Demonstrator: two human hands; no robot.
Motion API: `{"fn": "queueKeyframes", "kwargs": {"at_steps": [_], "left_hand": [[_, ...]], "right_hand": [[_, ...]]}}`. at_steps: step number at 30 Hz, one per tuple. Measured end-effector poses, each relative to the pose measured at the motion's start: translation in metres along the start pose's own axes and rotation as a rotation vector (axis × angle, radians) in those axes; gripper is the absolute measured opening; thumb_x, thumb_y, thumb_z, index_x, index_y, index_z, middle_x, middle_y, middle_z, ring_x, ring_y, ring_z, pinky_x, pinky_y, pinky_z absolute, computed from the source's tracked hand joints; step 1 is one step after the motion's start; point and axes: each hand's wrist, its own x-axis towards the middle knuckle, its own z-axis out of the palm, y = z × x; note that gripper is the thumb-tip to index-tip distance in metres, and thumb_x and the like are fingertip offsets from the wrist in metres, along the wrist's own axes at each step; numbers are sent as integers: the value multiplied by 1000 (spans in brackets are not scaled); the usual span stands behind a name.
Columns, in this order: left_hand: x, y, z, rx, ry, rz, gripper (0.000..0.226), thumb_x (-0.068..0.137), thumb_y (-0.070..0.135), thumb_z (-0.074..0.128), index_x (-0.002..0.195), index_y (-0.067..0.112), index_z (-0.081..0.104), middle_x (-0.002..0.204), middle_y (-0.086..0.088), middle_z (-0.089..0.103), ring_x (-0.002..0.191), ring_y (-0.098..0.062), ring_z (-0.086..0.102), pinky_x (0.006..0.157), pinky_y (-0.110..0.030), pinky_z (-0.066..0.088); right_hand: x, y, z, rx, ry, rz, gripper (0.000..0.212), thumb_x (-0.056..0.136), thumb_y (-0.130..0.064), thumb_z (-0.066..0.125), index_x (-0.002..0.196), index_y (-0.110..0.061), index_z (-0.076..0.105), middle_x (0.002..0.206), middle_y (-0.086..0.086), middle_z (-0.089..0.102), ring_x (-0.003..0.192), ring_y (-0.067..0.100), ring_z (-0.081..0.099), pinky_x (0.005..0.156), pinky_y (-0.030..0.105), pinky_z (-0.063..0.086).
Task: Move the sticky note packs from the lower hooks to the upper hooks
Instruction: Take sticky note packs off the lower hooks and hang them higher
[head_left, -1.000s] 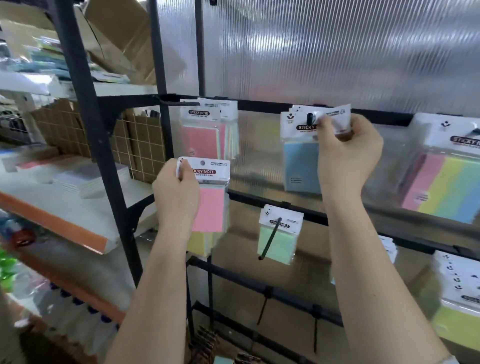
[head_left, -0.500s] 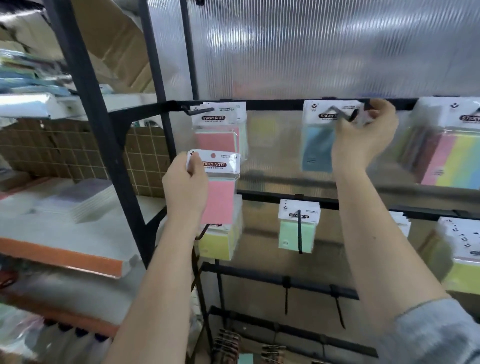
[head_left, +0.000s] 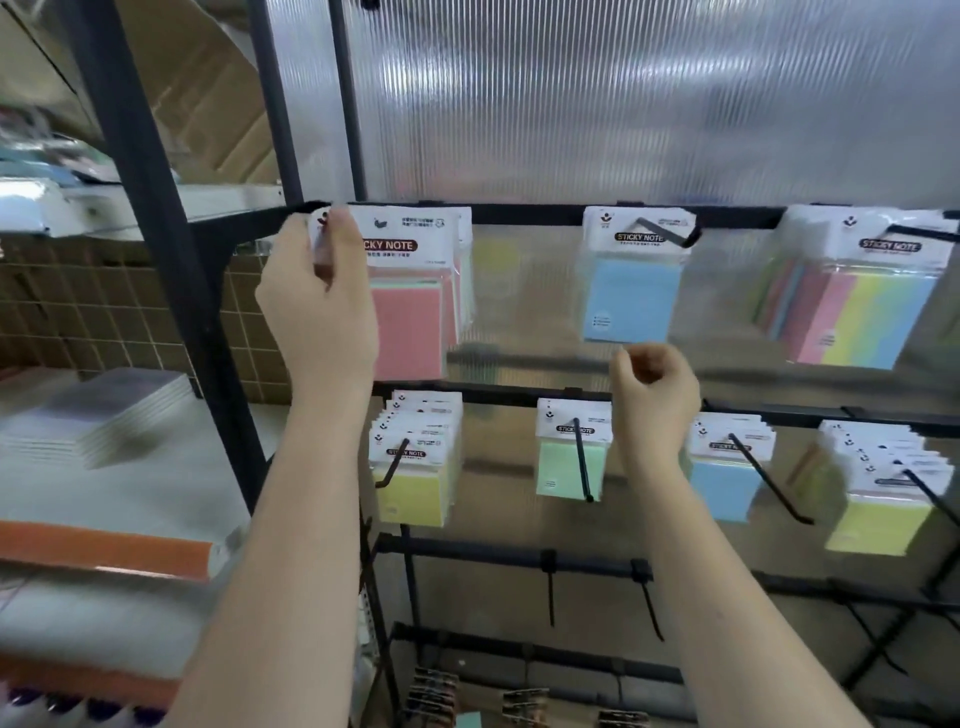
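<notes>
My left hand (head_left: 317, 296) pinches the white header of a pink sticky note pack (head_left: 410, 312) and holds it up at the upper left hook, in front of other packs hanging there. A blue pack (head_left: 631, 291) hangs on the upper middle hook. Below that pack my right hand (head_left: 652, 395) hovers with loosely curled fingers and holds nothing. On the lower hooks hang yellow packs (head_left: 415, 483), a green pack (head_left: 571, 462), blue packs (head_left: 727, 478) and yellow-green packs (head_left: 878, 509).
A multicolour pack (head_left: 852, 306) hangs on the upper right hook. Black rails (head_left: 519, 213) carry the hooks before a ribbed translucent panel. A black upright post (head_left: 156, 234) stands at the left, with shelves of stacked notebooks (head_left: 98, 410) beyond it.
My left hand raised the pink pack from mid height to the upper left hook. My right hand let go of the blue pack, now hanging on its hook, and dropped below it.
</notes>
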Motion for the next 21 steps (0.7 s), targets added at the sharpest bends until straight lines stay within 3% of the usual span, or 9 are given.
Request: {"fn": "queueKeyframes", "kwargs": {"at_steps": [6, 10, 12, 18, 21], "left_hand": [[12, -3, 5, 11, 6, -37, 36, 99, 23, 45, 64, 24, 37, 67, 16, 46, 59, 16, 51, 56, -6, 37], [13, -3, 6, 19, -18, -74, 28, 99, 22, 44, 74, 11, 45, 69, 16, 47, 58, 18, 52, 54, -5, 38], [13, -3, 5, 29, -16, -77, 31, 99, 23, 45, 69, 16, 43, 69, 16, 48, 58, 17, 52, 54, -5, 38], [13, -7, 2, 27, 24, -122, 21, 99, 25, 44, 86, 10, 50, 80, 7, 56, 61, 2, 55, 55, -5, 41], [15, -14, 3, 61, -1, -127, 27, 99, 26, 44, 77, 10, 47, 69, 12, 50, 57, 6, 52, 53, -6, 38]], "right_hand": [[-18, 14, -7, -76, -81, 17, 8, 89, -15, 60, 81, -15, 61, 71, -11, 59, 65, -1, 52, 55, -1, 36], [-25, 18, -6, -94, -107, 54, 11, 89, -17, 60, 79, -16, 61, 74, -7, 62, 66, 1, 53, 56, 7, 37], [-27, 19, -6, -82, -116, 73, 11, 89, -17, 60, 78, -18, 60, 74, -8, 62, 68, 1, 54, 59, 11, 38], [-30, 24, -4, -85, -159, 75, 5, 90, -17, 61, 86, -15, 63, 78, -9, 62, 72, 0, 55, 62, 12, 40], [-30, 26, -3, -98, -171, 80, 5, 90, -17, 60, 89, -13, 63, 81, -6, 63, 73, 1, 55, 62, 13, 40]]}}
